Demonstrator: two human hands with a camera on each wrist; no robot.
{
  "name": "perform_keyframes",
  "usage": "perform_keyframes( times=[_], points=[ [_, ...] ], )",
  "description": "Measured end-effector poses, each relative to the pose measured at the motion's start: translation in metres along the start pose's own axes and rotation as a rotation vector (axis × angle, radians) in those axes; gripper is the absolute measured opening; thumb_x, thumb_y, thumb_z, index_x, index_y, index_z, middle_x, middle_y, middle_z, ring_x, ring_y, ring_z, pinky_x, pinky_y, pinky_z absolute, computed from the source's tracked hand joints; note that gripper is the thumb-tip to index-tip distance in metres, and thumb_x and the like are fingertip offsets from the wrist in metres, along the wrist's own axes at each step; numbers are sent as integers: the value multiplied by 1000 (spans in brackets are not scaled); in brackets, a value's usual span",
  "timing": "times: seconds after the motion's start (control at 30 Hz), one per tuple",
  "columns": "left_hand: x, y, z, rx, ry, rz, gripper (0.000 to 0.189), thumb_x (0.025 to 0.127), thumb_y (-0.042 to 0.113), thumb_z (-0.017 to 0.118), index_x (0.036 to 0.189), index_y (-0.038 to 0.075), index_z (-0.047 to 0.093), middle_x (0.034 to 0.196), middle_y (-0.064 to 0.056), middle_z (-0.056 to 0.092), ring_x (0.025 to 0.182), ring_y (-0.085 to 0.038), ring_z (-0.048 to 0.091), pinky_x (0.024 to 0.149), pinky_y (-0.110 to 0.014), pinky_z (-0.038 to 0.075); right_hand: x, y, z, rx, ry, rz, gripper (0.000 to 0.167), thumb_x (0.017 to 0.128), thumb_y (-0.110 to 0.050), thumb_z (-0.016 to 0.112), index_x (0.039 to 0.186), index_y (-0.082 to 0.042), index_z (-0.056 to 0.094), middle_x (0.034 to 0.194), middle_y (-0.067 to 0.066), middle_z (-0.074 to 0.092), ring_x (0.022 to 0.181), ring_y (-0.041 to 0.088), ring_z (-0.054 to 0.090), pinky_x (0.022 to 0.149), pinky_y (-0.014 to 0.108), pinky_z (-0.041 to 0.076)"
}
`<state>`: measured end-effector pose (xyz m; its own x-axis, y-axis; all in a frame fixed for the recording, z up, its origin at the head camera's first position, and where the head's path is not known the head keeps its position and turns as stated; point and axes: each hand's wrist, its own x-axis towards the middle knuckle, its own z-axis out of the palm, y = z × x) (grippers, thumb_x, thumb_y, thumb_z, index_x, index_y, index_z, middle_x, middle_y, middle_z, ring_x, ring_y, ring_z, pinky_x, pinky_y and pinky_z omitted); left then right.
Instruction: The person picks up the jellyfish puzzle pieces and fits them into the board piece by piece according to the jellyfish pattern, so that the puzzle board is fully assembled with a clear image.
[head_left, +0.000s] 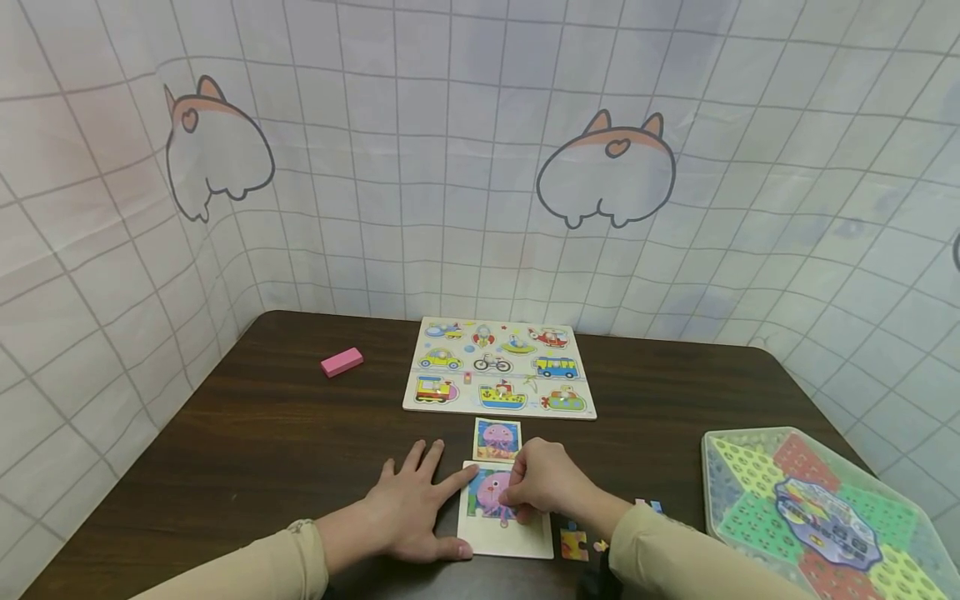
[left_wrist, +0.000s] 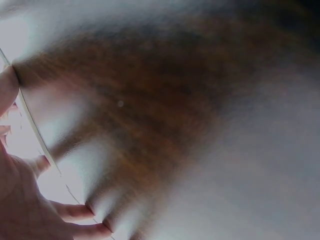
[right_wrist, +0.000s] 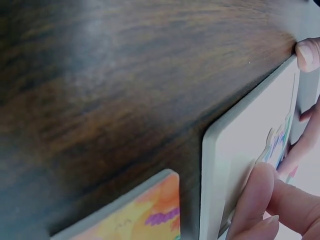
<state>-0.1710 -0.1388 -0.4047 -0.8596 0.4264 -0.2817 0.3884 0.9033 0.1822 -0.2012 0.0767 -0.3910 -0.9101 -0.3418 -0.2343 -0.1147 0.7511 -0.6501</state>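
A small white puzzle board lies in front of me, its recess partly filled with pieces showing a pink octopus. My left hand is spread flat at its left side, with index fingertip and thumb at the board's edge. My right hand is bent over the board's right half, and its thumb and fingers pinch a puzzle piece mostly hidden behind them. In the right wrist view the thumb is down at the recess. Just behind the board lies a small octopus picture card.
Loose puzzle pieces, one of them orange-yellow, lie right of the board near my right sleeve. A vehicle puzzle board lies at the back. At the left is a pink block, and a clear game box stands at the right.
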Motion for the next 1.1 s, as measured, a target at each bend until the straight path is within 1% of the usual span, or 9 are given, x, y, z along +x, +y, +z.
perform_keyframes(
  times=[0.2, 0.43, 0.57, 0.63, 0.7, 0.87, 1.0, 1.1],
  points=[
    [-1, -1, 0, -7, 7, 7, 93, 81, 80, 62, 159, 39, 33, 166, -21, 29, 152, -48, 27, 108, -74, 34, 0, -2, -2, -11, -6, 4, 28, 84, -9, 83, 62, -7, 66, 51, 3, 66, 47, 10, 65, 46, 20, 37],
    [2, -2, 1, -7, 4, 13, 93, 81, 81, 62, 159, 40, 33, 166, -21, 28, 151, -49, 27, 108, -74, 34, 2, -6, -3, -36, -13, 54, 28, 85, -10, 83, 63, -7, 66, 53, 3, 67, 48, 12, 67, 46, 20, 41],
    [1, -1, 1, -1, 2, 7, 93, 81, 80, 62, 159, 39, 33, 166, -21, 29, 151, -48, 27, 108, -74, 34, 1, -5, -4, -11, -29, 51, 28, 86, -12, 83, 64, -6, 65, 53, 4, 67, 49, 12, 68, 47, 20, 40],
    [0, -1, 1, 1, 1, 6, 93, 81, 80, 62, 159, 40, 33, 166, -20, 29, 152, -48, 28, 108, -74, 34, -1, -2, -6, 25, -39, 43, 27, 86, -12, 82, 65, -6, 66, 54, 5, 68, 51, 12, 68, 47, 21, 41],
    [0, 0, 1, 2, 0, 7, 94, 80, 81, 62, 159, 40, 33, 166, -20, 29, 152, -47, 28, 108, -74, 35, -3, 1, -10, 61, -42, 30, 25, 87, -12, 81, 68, -5, 66, 56, 6, 69, 52, 12, 68, 49, 22, 45],
    [1, -1, 2, -3, -1, 12, 94, 80, 80, 62, 159, 39, 33, 166, -20, 28, 152, -48, 26, 108, -74, 34, -9, 13, -24, 123, -15, -15, 18, 90, -12, 78, 77, -5, 68, 63, 5, 71, 58, 12, 69, 55, 27, 53],
    [1, 0, 1, 2, -1, 9, 94, 80, 80, 63, 159, 39, 33, 167, -20, 28, 152, -47, 26, 108, -74, 34, -14, 26, -38, 144, 1, -73, 11, 90, -8, 77, 85, -3, 69, 71, 4, 69, 65, 12, 66, 58, 28, 52],
    [1, 0, 0, 6, -1, 7, 94, 80, 80, 63, 159, 40, 33, 167, -19, 28, 152, -46, 26, 108, -74, 34, -20, 36, -48, 132, 21, -104, 8, 89, -8, 77, 90, -3, 71, 77, 3, 67, 70, 14, 62, 62, 28, 50]
  ],
)
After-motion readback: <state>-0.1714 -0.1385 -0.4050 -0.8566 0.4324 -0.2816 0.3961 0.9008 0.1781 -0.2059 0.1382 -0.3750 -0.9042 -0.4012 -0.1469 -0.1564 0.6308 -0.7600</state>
